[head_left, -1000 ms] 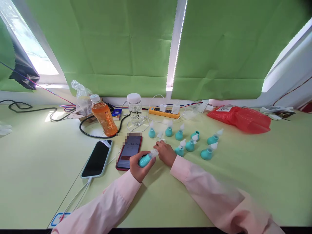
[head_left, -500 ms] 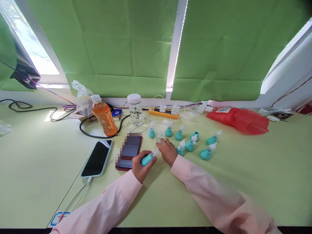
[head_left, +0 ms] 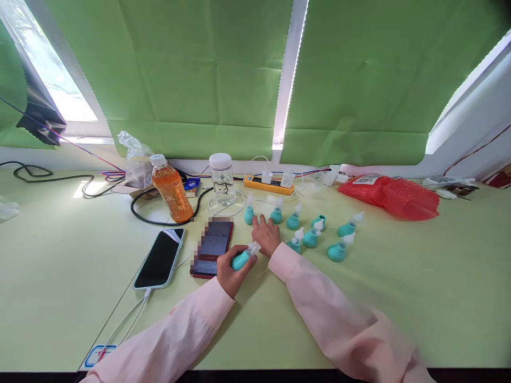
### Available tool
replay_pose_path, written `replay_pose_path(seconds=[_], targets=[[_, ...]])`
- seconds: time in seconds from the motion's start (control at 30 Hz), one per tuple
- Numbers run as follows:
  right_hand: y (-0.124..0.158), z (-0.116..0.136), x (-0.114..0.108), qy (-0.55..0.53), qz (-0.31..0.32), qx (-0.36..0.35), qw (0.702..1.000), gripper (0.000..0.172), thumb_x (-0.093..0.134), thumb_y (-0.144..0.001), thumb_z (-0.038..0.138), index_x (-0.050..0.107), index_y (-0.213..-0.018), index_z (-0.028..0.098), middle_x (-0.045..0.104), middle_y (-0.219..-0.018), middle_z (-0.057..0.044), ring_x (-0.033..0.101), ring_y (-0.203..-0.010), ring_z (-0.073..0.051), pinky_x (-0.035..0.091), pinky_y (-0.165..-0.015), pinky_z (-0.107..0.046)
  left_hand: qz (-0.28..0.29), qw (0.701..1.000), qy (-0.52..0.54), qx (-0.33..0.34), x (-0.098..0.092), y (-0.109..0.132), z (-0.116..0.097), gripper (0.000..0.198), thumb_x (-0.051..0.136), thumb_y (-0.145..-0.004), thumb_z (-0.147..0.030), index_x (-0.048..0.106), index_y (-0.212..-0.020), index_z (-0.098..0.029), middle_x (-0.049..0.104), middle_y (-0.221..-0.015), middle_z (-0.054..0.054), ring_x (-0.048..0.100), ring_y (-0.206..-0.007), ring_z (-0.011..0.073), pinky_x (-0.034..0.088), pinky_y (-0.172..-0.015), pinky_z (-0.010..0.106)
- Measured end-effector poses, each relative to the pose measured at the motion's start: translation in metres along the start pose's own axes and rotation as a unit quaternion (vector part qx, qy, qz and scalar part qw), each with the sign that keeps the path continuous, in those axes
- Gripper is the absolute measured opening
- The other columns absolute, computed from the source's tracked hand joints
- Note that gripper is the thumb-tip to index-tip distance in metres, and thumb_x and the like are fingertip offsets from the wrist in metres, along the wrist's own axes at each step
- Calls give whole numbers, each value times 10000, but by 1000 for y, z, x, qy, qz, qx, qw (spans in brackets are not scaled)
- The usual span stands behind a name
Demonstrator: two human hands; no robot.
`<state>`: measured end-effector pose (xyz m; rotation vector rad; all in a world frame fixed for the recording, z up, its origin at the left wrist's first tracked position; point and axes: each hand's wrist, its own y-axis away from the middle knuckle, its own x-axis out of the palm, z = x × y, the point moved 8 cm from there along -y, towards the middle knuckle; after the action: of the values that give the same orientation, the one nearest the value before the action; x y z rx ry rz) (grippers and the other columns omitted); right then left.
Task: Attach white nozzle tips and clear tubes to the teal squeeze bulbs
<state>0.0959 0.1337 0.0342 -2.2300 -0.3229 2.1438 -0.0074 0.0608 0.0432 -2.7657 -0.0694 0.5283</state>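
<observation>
Bulb, teal with a clear tip, is clasped in the left hand, roughly midway between the table's front and back edges. The right hand points toward the back edge beside other teal bulbs; whether it pinches anything, I cannot tell.

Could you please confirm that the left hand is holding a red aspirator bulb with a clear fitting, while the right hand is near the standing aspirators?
Not quite: the head view shows the aspirator bulb in the left hand is teal, not red. It has a clear fitting, and the right hand is near the standing aspirators.
</observation>
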Motion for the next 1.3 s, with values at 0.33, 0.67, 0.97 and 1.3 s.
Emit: replay_pose_path(seconds=[0.33, 0.67, 0.97, 1.3], targets=[[-13, -2, 7, -10, -38, 13, 999, 248, 388, -773, 246, 442, -987, 132, 382, -1020, -140, 437, -875, -261, 422, -580, -312, -4, 1000, 0, -1, -1, 0, -1, 260, 572, -638, -339, 572, -766, -112, 587, -655, 28, 510, -558, 117, 426, -530, 207], [-18, -3, 14, -24, -44, -3, 999, 199, 364, -744, 100, 503, -883, 134, 418, -986, -125, 478, -792, -216, 406, -532, -275, -9, 1000, 14, 0, -2, 0, 1, 262, 575, -638, -338, 575, -770, -112, 577, -633, 20, 496, -527, 106, 416, -500, 194], [-3, 6, 8, -60, -60, -78, 993, 212, 419, -658, 12, 521, -804, 127, 533, -826, -103, 485, -766, -204, 409, -602, -280, -17, 1000, 10, 8, -3, 0, 0, 252, 579, -636, -332, 575, -771, -118, 577, -644, 20, 513, -563, 118, 425, -530, 201], [56, 17, -8, -110, -124, -291, 942, 228, 346, -802, 75, 536, -921, 121, 540, -1054, -92, 463, -947, -175, 422, -789, -296, -56, 998, 41, 0, -9, 0, 6, 252, 563, -656, -336, 545, -794, -126, 555, -637, 11, 490, -524, 102, 420, -516, 203]])
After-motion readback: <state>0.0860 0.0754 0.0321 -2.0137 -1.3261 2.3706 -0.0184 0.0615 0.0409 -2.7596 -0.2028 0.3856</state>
